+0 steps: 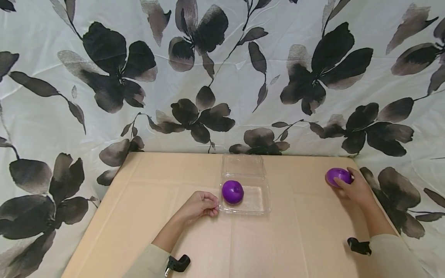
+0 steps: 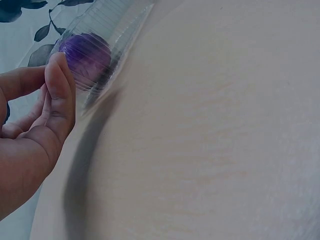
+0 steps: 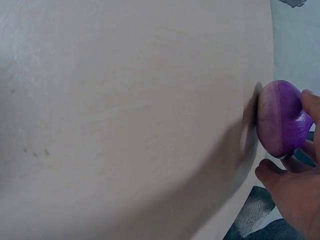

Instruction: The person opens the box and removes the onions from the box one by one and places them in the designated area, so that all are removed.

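Visibly, right hand holds glossy ball; left hand pinches clear-plastic box.

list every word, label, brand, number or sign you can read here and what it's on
There are none to read in any view.
Clear box: no lettering can be made out.
Purple ball in the box: no label or number shows.
Purple thing at the right hand, in its grip: none shows.
Table: a few dark specks, not readable as writing.
Cloth: printed flowers and leaves only.
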{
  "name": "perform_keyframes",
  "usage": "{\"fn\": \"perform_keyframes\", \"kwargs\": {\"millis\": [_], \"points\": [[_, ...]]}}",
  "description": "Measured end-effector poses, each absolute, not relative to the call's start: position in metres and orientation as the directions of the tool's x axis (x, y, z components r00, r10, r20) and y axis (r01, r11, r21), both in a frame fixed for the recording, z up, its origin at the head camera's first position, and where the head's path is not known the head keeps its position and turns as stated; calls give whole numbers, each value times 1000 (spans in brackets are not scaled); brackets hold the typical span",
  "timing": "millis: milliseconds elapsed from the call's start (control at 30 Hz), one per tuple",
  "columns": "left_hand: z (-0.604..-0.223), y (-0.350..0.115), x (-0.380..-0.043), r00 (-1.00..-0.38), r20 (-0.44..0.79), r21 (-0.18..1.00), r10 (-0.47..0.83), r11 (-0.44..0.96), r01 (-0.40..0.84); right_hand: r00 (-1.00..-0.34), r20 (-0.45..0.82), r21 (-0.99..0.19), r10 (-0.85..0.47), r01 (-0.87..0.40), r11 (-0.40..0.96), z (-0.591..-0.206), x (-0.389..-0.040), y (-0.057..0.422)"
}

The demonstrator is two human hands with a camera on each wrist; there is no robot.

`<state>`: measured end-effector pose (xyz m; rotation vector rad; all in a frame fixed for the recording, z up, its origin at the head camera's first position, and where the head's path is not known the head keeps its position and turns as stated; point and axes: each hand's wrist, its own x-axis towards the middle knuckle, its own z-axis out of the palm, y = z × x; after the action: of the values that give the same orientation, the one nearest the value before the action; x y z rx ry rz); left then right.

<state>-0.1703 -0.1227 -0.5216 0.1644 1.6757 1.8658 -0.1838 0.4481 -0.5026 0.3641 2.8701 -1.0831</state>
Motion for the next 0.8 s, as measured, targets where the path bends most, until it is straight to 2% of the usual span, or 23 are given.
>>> {"fn": "perform_keyframes", "kwargs": {"millis": [133,267,433,800], "points": [[-523,-122,-170,-801,-296,935,520,-13,-354,-971,-102,-636,217,231,736,-496,-182,447],[-523,-121,-170,-801,-297,934,519,-17,-357,-978,-13,-609,207,172,775,-487,-178,441],[-523,-120,-167,-803,-294,935,518,-18,-354,-985,102,-582,139,55,812,-473,-173,426],[-525,-118,-162,-804,-288,933,520,-37,-358,-983,183,-611,15,-101,785,-447,-162,362]]}}
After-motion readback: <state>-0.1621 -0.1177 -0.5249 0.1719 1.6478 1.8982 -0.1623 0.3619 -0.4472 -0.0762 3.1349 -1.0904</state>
